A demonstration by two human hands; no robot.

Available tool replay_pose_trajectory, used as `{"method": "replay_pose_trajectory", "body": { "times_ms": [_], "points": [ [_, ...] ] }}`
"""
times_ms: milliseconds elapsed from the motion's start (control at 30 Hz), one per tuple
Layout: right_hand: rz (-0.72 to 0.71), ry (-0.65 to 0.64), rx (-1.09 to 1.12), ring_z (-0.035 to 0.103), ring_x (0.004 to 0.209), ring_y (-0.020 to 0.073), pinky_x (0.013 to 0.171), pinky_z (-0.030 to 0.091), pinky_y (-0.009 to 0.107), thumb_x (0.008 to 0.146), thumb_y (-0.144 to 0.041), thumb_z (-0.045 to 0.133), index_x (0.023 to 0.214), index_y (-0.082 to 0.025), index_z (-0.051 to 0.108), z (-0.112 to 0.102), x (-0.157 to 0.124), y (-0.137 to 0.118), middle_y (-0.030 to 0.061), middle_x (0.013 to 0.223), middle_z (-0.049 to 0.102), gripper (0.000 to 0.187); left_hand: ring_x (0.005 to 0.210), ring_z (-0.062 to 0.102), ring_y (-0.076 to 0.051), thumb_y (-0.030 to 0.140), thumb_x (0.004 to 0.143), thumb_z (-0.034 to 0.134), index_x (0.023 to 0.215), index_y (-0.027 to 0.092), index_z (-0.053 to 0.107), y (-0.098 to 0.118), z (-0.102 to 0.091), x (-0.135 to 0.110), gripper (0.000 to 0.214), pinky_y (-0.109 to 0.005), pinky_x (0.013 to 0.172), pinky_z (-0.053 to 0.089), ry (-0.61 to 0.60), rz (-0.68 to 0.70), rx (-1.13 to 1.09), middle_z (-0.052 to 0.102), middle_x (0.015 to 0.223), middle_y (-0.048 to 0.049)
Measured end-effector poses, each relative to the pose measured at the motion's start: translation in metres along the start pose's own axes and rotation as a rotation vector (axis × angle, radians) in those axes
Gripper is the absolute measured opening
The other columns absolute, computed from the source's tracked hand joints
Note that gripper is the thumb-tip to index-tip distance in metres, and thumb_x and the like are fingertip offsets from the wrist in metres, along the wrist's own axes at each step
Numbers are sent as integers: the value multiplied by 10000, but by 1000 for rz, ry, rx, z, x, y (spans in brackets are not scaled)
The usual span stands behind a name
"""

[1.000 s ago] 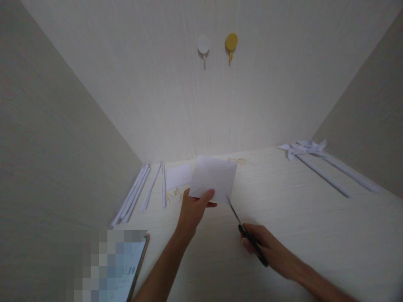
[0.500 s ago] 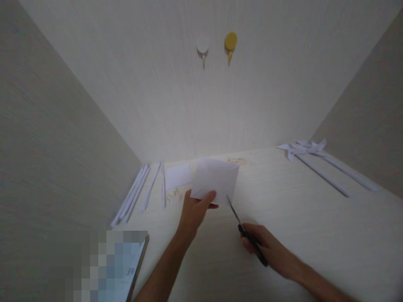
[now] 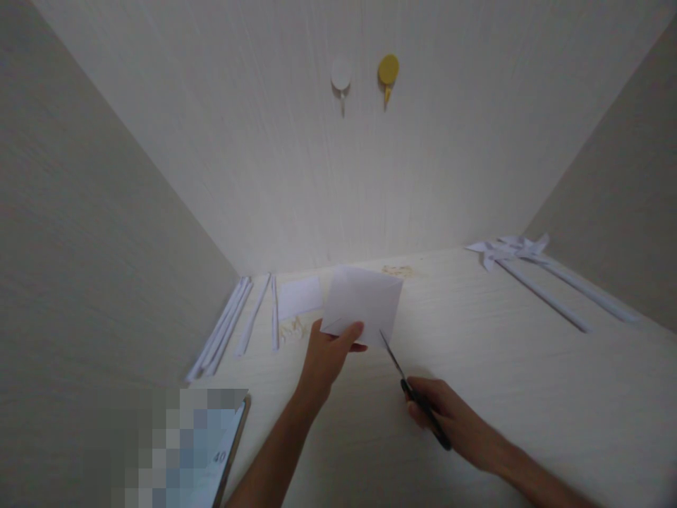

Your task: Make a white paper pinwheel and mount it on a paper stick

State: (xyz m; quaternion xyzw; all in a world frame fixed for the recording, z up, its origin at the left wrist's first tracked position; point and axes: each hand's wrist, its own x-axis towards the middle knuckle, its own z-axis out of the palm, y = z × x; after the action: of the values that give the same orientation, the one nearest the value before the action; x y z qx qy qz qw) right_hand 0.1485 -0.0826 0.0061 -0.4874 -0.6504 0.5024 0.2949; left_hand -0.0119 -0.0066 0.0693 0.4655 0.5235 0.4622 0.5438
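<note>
A white square sheet of paper is pinched at its lower left edge by my left hand, thumb on top and fingers beneath. Crease lines run in from its corners. My right hand is closed round the black handles of a pair of scissors. The tips of the blades meet the lower right part of the paper; whether they are cutting into it is too small to tell. Behind the held sheet, to its left, another white paper piece lies on the table.
Rolled paper sticks lie at the left. Two paper pinwheels with sticks rest at the back right. Small pale strips lie beside my left hand. A phone, partly blurred out, stands front left. Two hooks hang on the wall.
Both hands and the paper stay almost where they were, with the scissors barely shifted. The number on the phone screen has gone from 39 to 40.
</note>
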Motion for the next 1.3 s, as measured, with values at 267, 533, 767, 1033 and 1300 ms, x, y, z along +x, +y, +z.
{"method": "replay_pose_trajectory", "body": {
  "times_ms": [267,533,767,1033,1300],
  "points": [
    [12,5,-10,364,554,102,478,303,217,794,-367,412,594,-174,390,1,1,3,-16,585,390,278,568,607,-165,210,564,648,720,82,637,0,-1,1,202,-256,484,539,2,0,19,659,660,-58],
    [31,2,0,332,540,92,464,278,208,783,-349,428,585,-176,376,1,1,3,-29,570,358,269,550,603,-148,193,559,649,736,83,627,1,-1,0,210,-240,471,538,0,-9,-11,659,657,-46],
    [42,0,21,314,513,87,453,264,207,779,-377,429,569,-183,352,2,1,4,-41,544,324,296,555,604,-154,203,558,649,739,83,634,1,-1,0,217,-251,485,539,7,-7,1,663,671,-55],
    [42,6,17,312,500,79,449,257,206,783,-330,435,561,-176,362,2,2,4,-43,533,334,279,567,603,-159,208,555,653,737,84,638,1,-2,1,220,-256,490,537,3,-1,9,659,672,-62],
    [46,-2,17,313,513,85,456,264,210,777,-402,437,588,-170,392,2,3,6,-39,555,341,303,568,601,-155,208,549,657,735,84,638,1,-2,1,224,-256,491,540,1,-1,10,654,661,-54]
  ]
}}
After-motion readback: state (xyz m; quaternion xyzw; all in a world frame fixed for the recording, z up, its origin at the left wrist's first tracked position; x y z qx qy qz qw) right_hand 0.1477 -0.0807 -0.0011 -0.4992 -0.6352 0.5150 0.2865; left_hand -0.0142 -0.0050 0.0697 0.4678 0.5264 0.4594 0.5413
